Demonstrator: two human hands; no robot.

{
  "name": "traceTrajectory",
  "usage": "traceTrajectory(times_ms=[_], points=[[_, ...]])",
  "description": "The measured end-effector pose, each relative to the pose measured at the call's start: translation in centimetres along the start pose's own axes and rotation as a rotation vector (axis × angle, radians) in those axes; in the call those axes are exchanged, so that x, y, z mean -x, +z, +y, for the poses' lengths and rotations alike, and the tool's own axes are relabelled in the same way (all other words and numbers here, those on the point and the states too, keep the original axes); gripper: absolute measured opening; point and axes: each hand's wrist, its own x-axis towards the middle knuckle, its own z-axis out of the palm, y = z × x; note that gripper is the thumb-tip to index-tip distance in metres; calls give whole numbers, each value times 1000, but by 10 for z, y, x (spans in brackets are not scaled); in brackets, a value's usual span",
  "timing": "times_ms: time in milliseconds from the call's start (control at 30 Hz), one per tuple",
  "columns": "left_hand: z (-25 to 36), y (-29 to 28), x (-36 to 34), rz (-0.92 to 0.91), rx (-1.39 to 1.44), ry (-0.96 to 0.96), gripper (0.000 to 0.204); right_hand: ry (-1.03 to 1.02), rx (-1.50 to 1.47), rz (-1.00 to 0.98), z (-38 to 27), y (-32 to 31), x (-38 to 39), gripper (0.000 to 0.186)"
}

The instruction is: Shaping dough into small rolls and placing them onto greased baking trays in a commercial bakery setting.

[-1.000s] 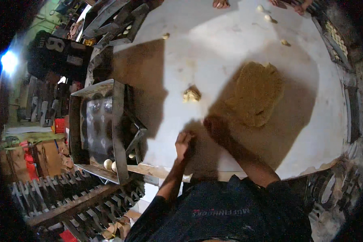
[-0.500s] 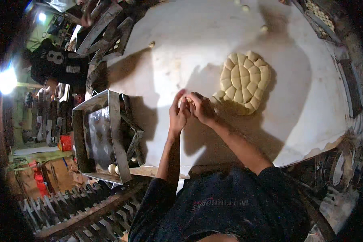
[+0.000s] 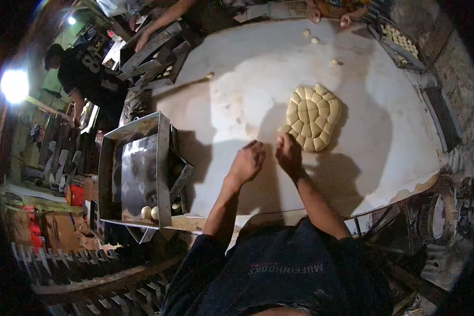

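Observation:
A slab of pale dough (image 3: pixel 313 113), scored into several pieces, lies on the white tabletop (image 3: pixel 237 95) to the right of centre. At its near left corner, a small piece of dough (image 3: pixel 284 128) sits at the fingertips of my right hand (image 3: pixel 288 152), whose fingers are closed on it. Left of that, my left hand (image 3: pixel 249 162) hovers over or rests on the table with its fingers curled in. Whatever it holds, if anything, is hidden under the fingers. The two hands are a short gap apart.
A deep metal pan (image 3: pixel 164 163) stands at the left with two dough balls (image 3: pixel 146 213) inside. More pans (image 3: pixel 158 55) are stacked at the far left, near another person's arm. A tray of balls (image 3: pixel 400 45) is at the far right, by another person's hands (image 3: pixel 346 21).
My hands have parted from being together over the table. The right moved right to the dough's corner; the left came slightly nearer to me. The view has shifted, showing more of the far edge.

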Motion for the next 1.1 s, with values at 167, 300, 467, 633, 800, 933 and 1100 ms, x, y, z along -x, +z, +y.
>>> traceTrajectory(times_ms=[167, 300, 467, 633, 800, 933, 1100], points=[[-14, -54, 26, 77, -77, -281, 31, 130, 67, -18, -9, 7, 24, 17], [-29, -38, 97, -32, -29, -420, 64, 86, -324, -521, -109, -3, 37, 21], [-1, -67, 162, 13, 498, -472, 40, -152, -388, -599, -137, 35, 62, 18], [17, -97, 210, 249, 682, -542, 23, -84, -455, -628, -195, 32, 90, 22], [23, -83, 229, 363, 662, -349, 14, -129, -371, -400, -201, 49, 151, 27], [20, -78, 231, 322, 614, -442, 16, 18, -245, -360, -220, 31, 152, 16], [2, -61, 210, 7, 183, -249, 22, -149, 47, -362, -180, 21, 144, 21]])
